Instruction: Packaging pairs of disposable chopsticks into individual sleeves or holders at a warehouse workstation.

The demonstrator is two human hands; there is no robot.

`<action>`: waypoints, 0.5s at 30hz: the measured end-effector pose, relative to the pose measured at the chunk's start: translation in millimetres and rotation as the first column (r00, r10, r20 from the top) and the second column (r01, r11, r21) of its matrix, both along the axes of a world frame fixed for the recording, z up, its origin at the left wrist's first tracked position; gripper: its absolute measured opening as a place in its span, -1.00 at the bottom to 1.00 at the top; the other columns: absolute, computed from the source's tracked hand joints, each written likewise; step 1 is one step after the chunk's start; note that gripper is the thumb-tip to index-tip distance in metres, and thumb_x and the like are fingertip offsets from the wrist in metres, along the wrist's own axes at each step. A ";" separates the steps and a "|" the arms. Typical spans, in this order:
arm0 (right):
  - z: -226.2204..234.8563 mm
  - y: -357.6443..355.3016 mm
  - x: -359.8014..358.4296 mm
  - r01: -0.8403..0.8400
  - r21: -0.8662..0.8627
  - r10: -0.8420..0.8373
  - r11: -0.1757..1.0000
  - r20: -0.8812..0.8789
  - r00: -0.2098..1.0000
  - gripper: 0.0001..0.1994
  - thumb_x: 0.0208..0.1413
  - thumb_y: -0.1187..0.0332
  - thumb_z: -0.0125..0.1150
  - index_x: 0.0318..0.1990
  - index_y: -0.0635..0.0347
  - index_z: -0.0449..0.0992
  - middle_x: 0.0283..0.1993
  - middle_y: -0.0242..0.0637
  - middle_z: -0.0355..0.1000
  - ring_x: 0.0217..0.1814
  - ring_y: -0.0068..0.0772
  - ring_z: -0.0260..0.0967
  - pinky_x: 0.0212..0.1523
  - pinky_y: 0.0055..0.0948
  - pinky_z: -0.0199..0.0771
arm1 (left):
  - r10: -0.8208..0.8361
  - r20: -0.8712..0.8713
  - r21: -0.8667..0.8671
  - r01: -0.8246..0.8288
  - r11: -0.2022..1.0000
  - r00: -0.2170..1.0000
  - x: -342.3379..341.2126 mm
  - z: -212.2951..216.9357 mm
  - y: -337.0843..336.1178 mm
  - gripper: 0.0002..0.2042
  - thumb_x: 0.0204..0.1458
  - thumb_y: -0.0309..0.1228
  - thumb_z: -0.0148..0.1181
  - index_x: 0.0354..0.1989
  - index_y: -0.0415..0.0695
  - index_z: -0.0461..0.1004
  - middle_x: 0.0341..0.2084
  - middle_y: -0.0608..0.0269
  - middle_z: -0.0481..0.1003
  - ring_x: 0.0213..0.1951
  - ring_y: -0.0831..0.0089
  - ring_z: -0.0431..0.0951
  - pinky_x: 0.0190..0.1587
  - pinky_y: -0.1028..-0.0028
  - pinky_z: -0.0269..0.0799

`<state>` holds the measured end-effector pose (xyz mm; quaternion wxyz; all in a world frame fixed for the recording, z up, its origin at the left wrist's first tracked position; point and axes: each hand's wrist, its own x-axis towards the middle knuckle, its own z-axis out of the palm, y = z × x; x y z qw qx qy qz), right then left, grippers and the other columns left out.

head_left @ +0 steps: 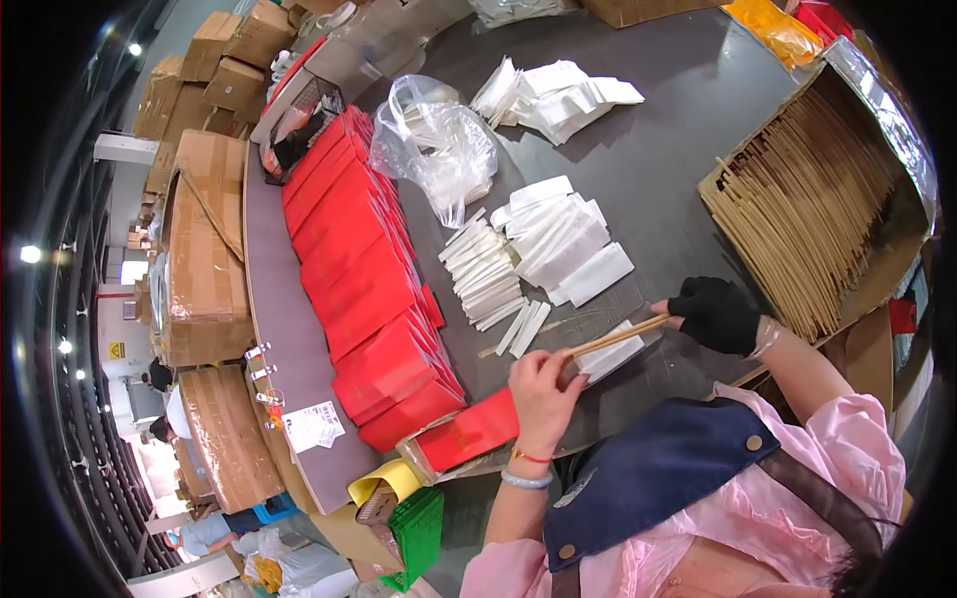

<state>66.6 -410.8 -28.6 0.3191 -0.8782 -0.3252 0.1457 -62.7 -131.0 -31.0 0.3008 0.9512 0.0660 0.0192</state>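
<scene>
A few thin wooden sticks [620, 337] lie level between my two hands, near the front of the dark table. My left hand [543, 397], bare, pinches their left end. My right hand [714, 316], in a black fingerless glove, grips their right end. Just under the sticks is a white paper slip [610, 355], partly covered by them and by my left fingers. Beside my left wrist a red paper packet [469, 431] lies in a shallow cardboard tray. Small white strips [523, 327] rest beyond my left hand.
White paper sleeves [563, 239] and white strips [481, 271] lie in stacks ahead. Overlapping red packets [349, 259] line the left side. A clear plastic bag [434, 145] stands farther back. A cardboard box of long wooden sticks [807, 199] is at right; a green basket [414, 538] sits lower left.
</scene>
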 end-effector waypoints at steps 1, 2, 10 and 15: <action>-5.7 1.8 0.6 -0.063 -0.066 0.065 0.996 0.037 0.997 -0.77 0.03 0.31 0.27 -0.12 -0.16 0.62 -0.42 -0.21 0.38 -0.34 -0.10 0.41 -0.34 -0.20 0.39 | 0.010 0.000 -0.002 -0.010 1.000 1.000 -7.7 1.9 4.6 -0.57 -0.31 -0.33 0.48 -0.17 -0.10 0.57 -0.14 0.16 0.44 -0.10 0.15 0.38 -0.04 0.23 0.33; -11.7 4.4 1.3 -0.122 -0.134 0.132 0.984 0.069 0.989 -0.79 0.03 0.29 0.27 -0.14 -0.16 0.62 -0.41 -0.20 0.39 -0.33 -0.09 0.41 -0.34 -0.18 0.40 | -0.018 0.012 0.094 0.017 0.995 1.000 -14.8 3.5 8.4 -0.50 -0.33 -0.32 0.49 -0.10 -0.11 0.54 -0.12 0.16 0.44 -0.05 0.13 0.36 0.01 0.22 0.30; -61.9 34.6 1.9 -0.200 0.174 0.160 0.964 0.223 0.962 -0.85 -0.04 0.32 0.32 -0.27 0.04 0.59 -0.35 -0.14 0.44 -0.31 -0.08 0.42 -0.27 -0.22 0.46 | -0.059 -0.015 0.136 0.060 0.989 0.998 -12.1 -1.3 -6.3 -0.29 -0.37 -0.30 0.51 0.09 -0.17 0.42 0.01 0.17 0.39 0.09 0.08 0.29 0.16 0.15 0.17; -70.9 61.9 -26.3 0.190 0.241 -0.087 0.952 -0.383 0.920 -0.77 -0.09 0.48 0.23 -0.20 0.19 0.50 -0.16 -0.06 0.44 -0.13 -0.02 0.42 -0.09 -0.21 0.44 | -0.080 0.012 0.175 0.077 0.982 0.997 -3.8 -12.1 -15.9 -0.25 -0.37 -0.34 0.50 0.13 -0.19 0.37 0.00 0.18 0.39 0.04 0.11 0.32 0.11 0.15 0.22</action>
